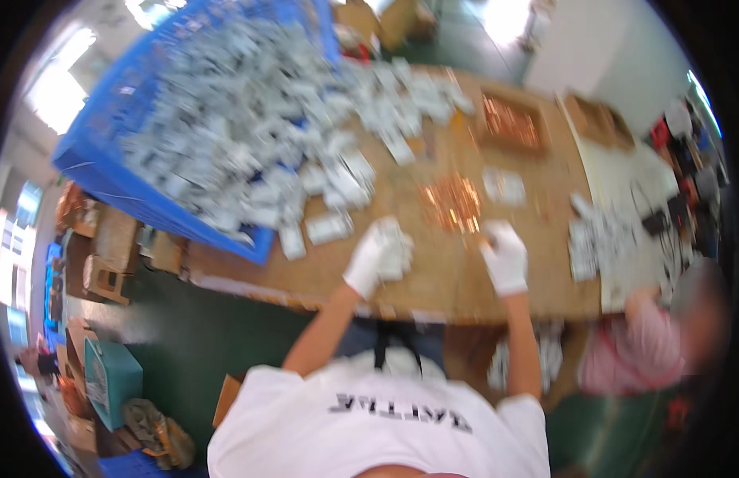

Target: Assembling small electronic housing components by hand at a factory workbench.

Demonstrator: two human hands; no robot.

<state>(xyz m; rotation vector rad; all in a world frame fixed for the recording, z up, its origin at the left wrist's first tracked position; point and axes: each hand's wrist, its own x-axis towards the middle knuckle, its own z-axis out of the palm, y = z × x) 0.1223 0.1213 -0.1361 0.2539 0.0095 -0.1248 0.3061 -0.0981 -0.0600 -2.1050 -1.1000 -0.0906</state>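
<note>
My left hand (379, 253), in a white glove, is closed on a small white plastic part (397, 256) above the brown table. The glove and the part blur together, so the part's outline is only partly plain. My right hand (505, 259), also gloved in white, is closed in a pinch at the near right edge of a pile of thin copper strips (453, 203). A coppery glint shows at its fingertips, as of one strip. Beyond my left hand lies a loose white rectangular part (329, 228). Another flat white part (505, 186) rests right of the copper pile.
A big blue crate (114, 187), tilted onto the table (433, 291), spills white parts (250, 103) at the left. A cardboard box (513, 145) of copper strips stands at the far right. More white parts (596, 243) lie near a pink-sleeved co-worker (636, 346).
</note>
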